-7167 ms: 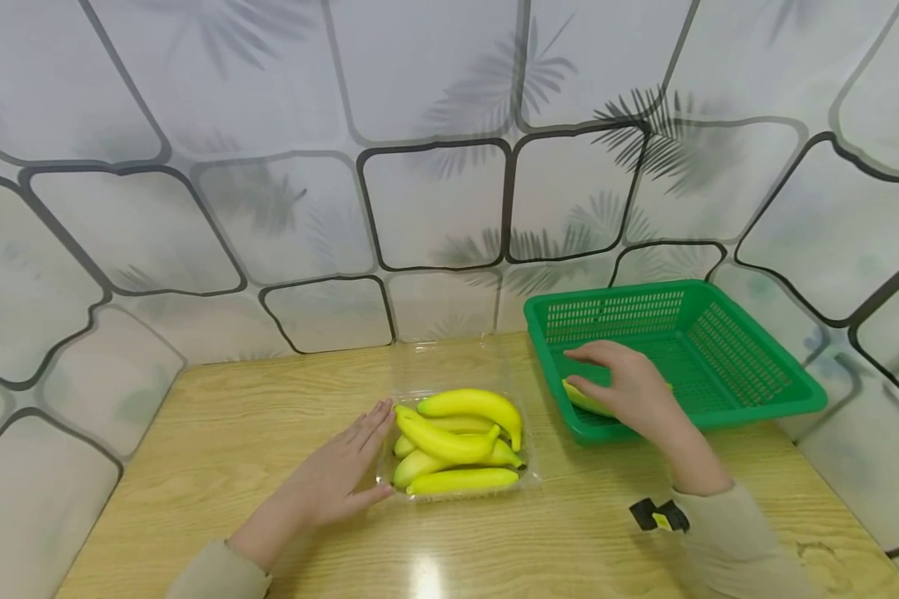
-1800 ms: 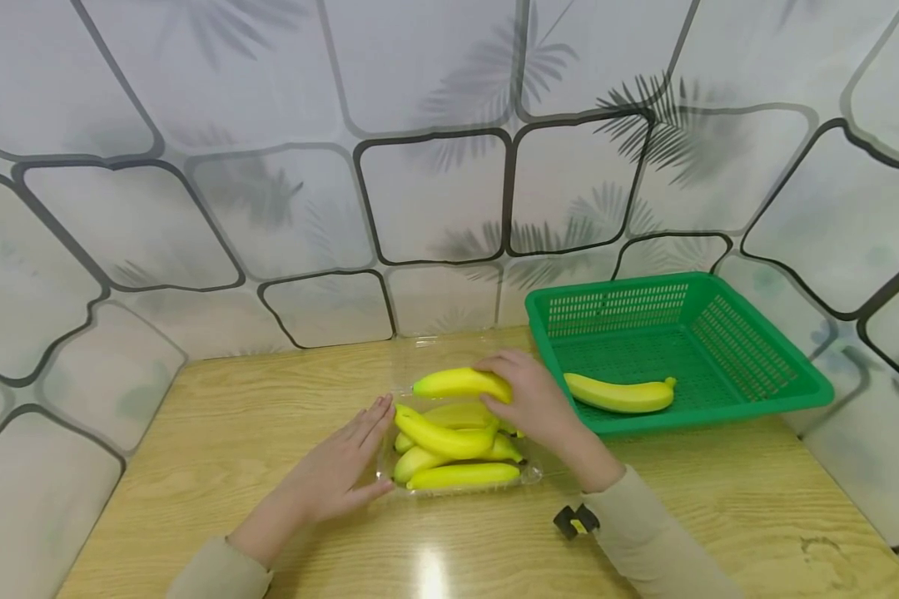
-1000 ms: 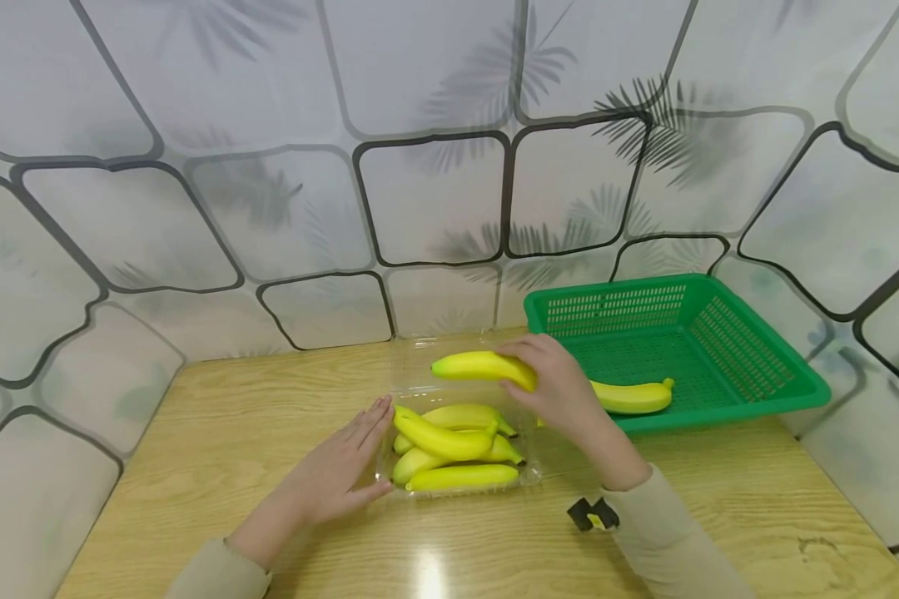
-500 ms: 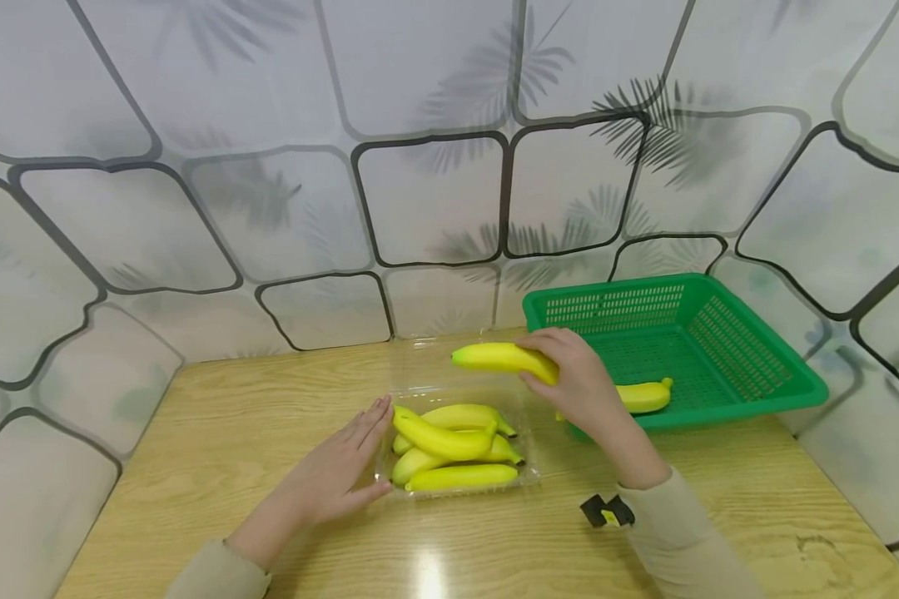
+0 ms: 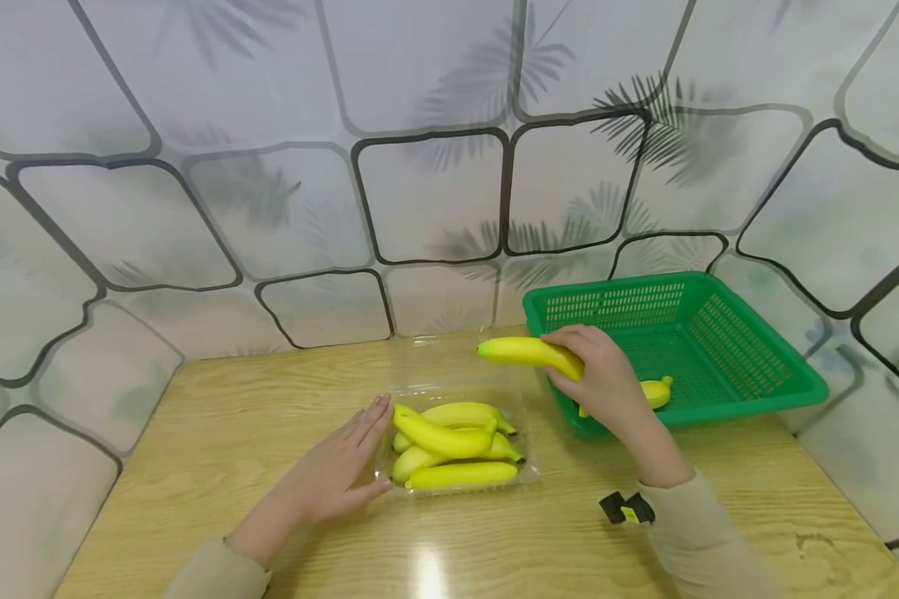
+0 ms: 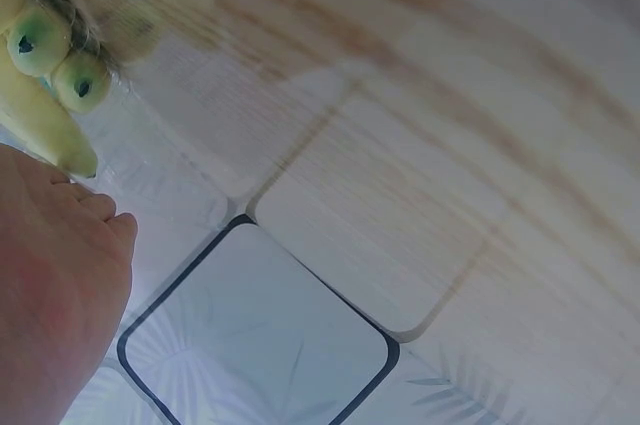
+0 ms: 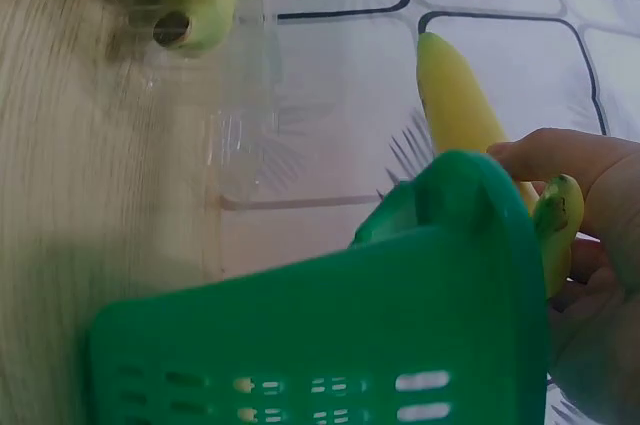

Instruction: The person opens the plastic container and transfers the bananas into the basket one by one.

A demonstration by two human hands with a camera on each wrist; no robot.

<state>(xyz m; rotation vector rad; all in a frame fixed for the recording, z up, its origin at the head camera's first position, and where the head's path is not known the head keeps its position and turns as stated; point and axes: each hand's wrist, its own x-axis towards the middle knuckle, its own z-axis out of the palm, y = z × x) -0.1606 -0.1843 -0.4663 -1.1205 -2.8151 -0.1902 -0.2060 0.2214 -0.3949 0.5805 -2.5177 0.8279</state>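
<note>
In the head view my right hand (image 5: 599, 374) grips a yellow banana (image 5: 528, 351) by its right part, above the left rim of the green basket (image 5: 764, 405). The banana's green-tinged tip points left. Another banana (image 5: 655, 393) lies in the basket, partly hidden behind this hand. My left hand (image 5: 333, 474) rests with straight fingers against the left side of a clear plastic box (image 5: 530, 478) holding several bananas (image 5: 449, 437). The right wrist view shows the held banana (image 7: 455, 100) beyond the basket's rim. In the left wrist view, the left hand (image 6: 60, 275) is beside banana ends (image 6: 40, 40).
The box's clear lid (image 5: 449, 362) stands open at the back, towards the patterned wall (image 5: 434, 200). Under everything is a wooden table (image 5: 270, 416). A small black piece with a yellow mark (image 5: 628, 508) is by the right sleeve.
My right hand, earlier over the banana in the basket, has lifted another banana from the clear box and carried it right to the basket's rim. The left hand has stayed in place.
</note>
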